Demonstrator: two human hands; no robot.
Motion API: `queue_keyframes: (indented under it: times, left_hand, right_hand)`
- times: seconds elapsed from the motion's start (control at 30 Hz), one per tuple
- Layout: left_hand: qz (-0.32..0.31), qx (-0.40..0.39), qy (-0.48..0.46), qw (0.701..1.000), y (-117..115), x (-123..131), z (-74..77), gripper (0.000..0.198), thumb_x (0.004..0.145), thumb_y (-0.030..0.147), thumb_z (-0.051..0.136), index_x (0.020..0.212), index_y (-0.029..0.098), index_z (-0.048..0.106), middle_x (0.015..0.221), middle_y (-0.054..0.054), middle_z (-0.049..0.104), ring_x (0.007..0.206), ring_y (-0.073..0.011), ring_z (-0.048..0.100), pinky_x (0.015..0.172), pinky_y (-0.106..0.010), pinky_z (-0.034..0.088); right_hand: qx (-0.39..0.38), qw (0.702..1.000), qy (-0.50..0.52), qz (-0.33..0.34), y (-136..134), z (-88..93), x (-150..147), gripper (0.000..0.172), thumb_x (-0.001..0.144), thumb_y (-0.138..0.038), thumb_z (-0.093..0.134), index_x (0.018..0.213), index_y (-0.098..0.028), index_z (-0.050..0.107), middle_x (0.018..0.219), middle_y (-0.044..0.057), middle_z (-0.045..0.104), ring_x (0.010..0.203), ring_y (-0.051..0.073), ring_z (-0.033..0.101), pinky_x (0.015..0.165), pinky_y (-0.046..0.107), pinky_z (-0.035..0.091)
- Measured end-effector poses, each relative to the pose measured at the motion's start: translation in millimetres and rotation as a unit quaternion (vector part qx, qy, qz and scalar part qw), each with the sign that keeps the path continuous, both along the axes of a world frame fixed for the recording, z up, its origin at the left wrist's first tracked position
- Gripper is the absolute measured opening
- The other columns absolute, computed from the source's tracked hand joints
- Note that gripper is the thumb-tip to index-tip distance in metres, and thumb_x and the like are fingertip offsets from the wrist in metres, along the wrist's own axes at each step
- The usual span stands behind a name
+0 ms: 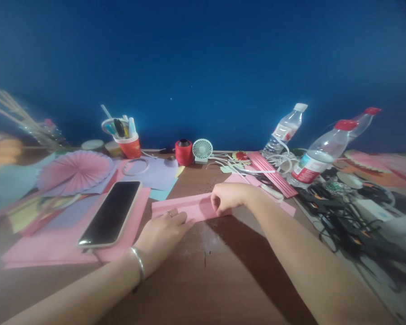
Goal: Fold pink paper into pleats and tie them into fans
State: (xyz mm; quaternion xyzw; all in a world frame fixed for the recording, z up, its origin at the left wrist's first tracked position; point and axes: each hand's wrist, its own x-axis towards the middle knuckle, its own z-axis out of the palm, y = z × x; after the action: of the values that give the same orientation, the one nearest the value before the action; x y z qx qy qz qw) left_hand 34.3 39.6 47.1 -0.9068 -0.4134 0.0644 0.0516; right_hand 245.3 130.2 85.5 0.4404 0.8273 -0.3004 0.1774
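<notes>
A folded strip of pink paper (189, 206) lies on the brown table (203, 271) in the middle. My left hand (164, 230) rests on the strip's near left part, fingers pressed together flat on it; a ring and a bracelet show. My right hand (228, 197) is curled over the strip's right end, pinching its edge between thumb and fingers.
A phone (111, 213) lies on pink sheets (54, 246) at left, near a pink paper fan (75, 170). A cup of pens (128, 141), a red spool (184, 152), a small fan (202, 150), pleated pink paper (270, 174), two water bottles (318, 153) and cables (345, 216) crowd the back and right.
</notes>
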Motion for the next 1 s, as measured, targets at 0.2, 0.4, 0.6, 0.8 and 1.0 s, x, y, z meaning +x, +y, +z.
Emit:
queue_keyframes:
  times: [0.2,0.4,0.6,0.8,1.0]
  left_hand:
    - [0.025,-0.016,-0.023,0.999,1.6,-2.9,4.7,0.035,0.077,0.004,0.040,0.102,0.022,0.055,0.087,-0.003,0.058,0.084,-0.0218,0.052,0.067,-0.035,0.046]
    - [0.049,-0.050,-0.089,0.994,4.4,-7.8,2.6,0.033,0.076,0.003,0.038,0.096,0.020,0.057,0.096,-0.005,0.055,0.092,-0.0172,0.050,0.077,-0.030,0.044]
    - [0.069,-0.065,-0.082,0.992,2.8,-6.0,4.8,0.036,0.073,0.001,0.039,0.098,0.020,0.055,0.095,-0.006,0.056,0.097,-0.0182,0.048,0.081,-0.032,0.043]
    - [0.073,-0.065,-0.082,0.992,3.6,-6.1,4.1,0.034,0.073,0.001,0.039,0.096,0.021,0.056,0.095,-0.006,0.056,0.097,-0.0180,0.049,0.080,-0.031,0.043]
    - [0.084,-0.061,-0.079,0.991,1.8,-5.2,5.0,0.032,0.075,0.003,0.039,0.097,0.021,0.056,0.094,-0.006,0.056,0.091,-0.0180,0.051,0.073,-0.029,0.045]
  right_hand:
    - [-0.012,1.000,0.008,-0.021,-0.9,-0.7,-1.0,0.027,0.055,-0.036,0.065,0.075,-0.019,0.068,0.069,0.001,0.067,0.061,0.013,0.059,0.049,0.019,0.038]
    - [-0.029,0.999,0.022,-0.028,-0.7,-3.1,-1.9,0.027,0.052,-0.033,0.067,0.074,-0.018,0.068,0.070,0.002,0.067,0.061,0.013,0.059,0.048,0.017,0.038]
    - [-0.035,0.999,0.026,-0.023,1.7,-1.8,-2.1,0.019,0.057,-0.030,0.061,0.071,-0.018,0.067,0.069,0.001,0.067,0.059,0.012,0.059,0.048,0.017,0.038]
    - [-0.027,0.999,0.011,-0.015,-0.3,2.1,-5.4,0.014,0.056,-0.025,0.061,0.067,-0.016,0.067,0.066,0.001,0.066,0.056,0.011,0.057,0.048,0.018,0.038]
    - [-0.026,1.000,-0.003,-0.012,1.6,-1.2,-6.8,0.020,0.054,-0.028,0.065,0.071,-0.017,0.067,0.069,0.002,0.067,0.058,0.012,0.058,0.049,0.018,0.038]
